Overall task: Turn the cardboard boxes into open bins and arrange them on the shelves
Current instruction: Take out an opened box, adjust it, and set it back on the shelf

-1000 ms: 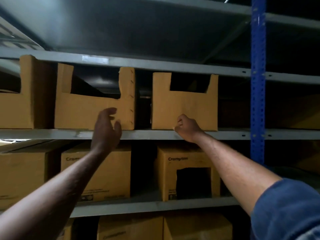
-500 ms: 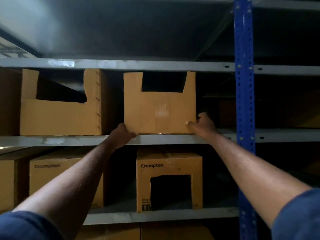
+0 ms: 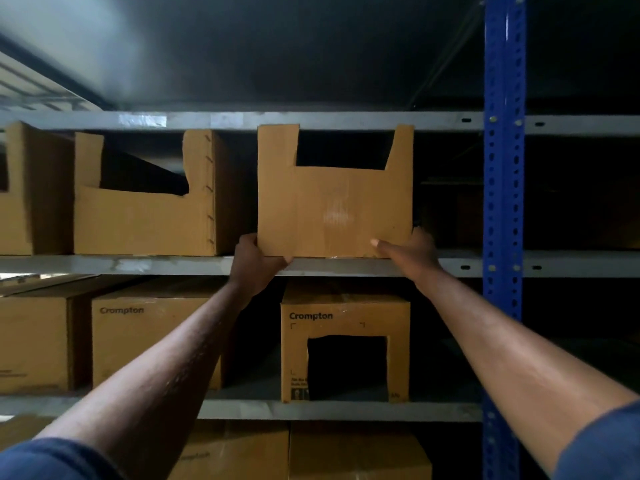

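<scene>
Clutching bin (image 3: 334,209) corners — left grip (image 3: 254,265), right grip (image 3: 410,251)

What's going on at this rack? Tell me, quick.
A person grips a cut-open bin by its bottom corners, left hand at the left one, right hand at the right. Its base is level with the front edge of the upper shelf. A second bin stands apart on its left; a Crompton box with a cut hole sits on the shelf below.
</scene>
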A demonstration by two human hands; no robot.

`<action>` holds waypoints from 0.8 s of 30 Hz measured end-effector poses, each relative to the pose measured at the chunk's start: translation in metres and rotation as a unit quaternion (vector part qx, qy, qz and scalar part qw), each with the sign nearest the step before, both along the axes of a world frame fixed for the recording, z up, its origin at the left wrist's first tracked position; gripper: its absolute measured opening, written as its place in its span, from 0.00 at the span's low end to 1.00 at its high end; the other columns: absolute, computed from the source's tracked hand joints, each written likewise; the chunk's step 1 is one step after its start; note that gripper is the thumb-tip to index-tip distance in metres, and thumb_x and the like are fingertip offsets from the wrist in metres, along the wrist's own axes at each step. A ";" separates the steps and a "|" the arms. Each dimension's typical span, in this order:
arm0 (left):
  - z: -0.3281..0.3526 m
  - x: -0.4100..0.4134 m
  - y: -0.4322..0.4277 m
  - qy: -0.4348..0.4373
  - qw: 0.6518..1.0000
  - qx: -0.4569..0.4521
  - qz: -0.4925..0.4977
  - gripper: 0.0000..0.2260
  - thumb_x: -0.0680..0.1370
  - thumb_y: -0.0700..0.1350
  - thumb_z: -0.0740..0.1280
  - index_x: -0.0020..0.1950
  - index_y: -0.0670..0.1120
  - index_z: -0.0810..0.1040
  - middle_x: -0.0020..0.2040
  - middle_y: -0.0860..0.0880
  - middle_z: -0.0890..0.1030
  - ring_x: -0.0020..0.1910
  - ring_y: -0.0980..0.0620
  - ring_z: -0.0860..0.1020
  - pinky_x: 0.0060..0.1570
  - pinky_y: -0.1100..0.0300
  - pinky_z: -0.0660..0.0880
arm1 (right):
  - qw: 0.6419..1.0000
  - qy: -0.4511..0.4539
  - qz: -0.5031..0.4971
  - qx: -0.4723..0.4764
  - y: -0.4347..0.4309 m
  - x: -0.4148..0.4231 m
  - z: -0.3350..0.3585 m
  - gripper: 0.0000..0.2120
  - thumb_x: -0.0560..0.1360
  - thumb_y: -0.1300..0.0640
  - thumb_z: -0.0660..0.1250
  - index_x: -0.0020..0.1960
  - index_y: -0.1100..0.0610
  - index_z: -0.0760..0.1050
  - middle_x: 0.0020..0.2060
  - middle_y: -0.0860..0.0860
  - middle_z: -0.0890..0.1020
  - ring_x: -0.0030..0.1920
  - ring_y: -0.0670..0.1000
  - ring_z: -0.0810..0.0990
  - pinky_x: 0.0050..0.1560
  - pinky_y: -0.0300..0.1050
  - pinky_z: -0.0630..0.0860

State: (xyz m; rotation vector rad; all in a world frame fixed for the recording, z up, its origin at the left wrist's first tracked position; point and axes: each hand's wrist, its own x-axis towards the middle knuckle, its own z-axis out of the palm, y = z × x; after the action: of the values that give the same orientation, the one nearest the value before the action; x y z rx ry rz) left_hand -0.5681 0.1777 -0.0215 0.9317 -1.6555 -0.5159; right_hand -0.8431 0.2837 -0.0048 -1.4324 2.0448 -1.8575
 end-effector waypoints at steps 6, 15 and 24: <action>-0.009 0.016 0.045 0.020 0.999 -0.044 0.001 0.39 0.66 0.68 0.74 0.70 0.47 0.72 0.63 0.47 0.77 0.59 0.49 0.77 0.58 0.51 0.78 | 0.997 -0.059 -0.016 -0.036 0.060 0.037 0.009 0.42 0.72 0.34 0.70 0.75 0.57 0.62 0.70 0.57 0.68 0.67 0.59 0.71 0.61 0.52 0.72; 0.017 0.063 0.148 0.218 0.966 0.073 -0.116 0.31 0.75 0.73 0.56 0.61 0.47 0.69 0.55 0.47 0.75 0.57 0.44 0.77 0.51 0.40 0.81 | 0.988 -0.136 0.025 -0.066 0.171 0.093 0.039 0.39 0.79 0.29 0.39 0.81 0.52 0.53 0.80 0.55 0.57 0.77 0.57 0.60 0.74 0.56 0.58; 0.026 0.142 0.241 0.174 0.956 0.170 -0.161 0.38 0.77 0.74 0.45 0.79 0.53 0.65 0.76 0.43 0.69 0.72 0.38 0.70 0.67 0.33 0.69 | 0.944 -0.306 0.124 0.002 0.267 0.113 0.042 0.39 0.71 0.23 0.50 0.54 0.51 0.83 0.49 0.58 0.86 0.52 0.61 0.83 0.62 0.70 0.71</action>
State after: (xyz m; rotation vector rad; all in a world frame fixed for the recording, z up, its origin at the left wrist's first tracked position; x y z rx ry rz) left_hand -0.4258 0.4185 0.0041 0.7585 -1.4215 -1.1508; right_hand -0.7300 0.5505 0.0371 -0.8885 1.4937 -1.8698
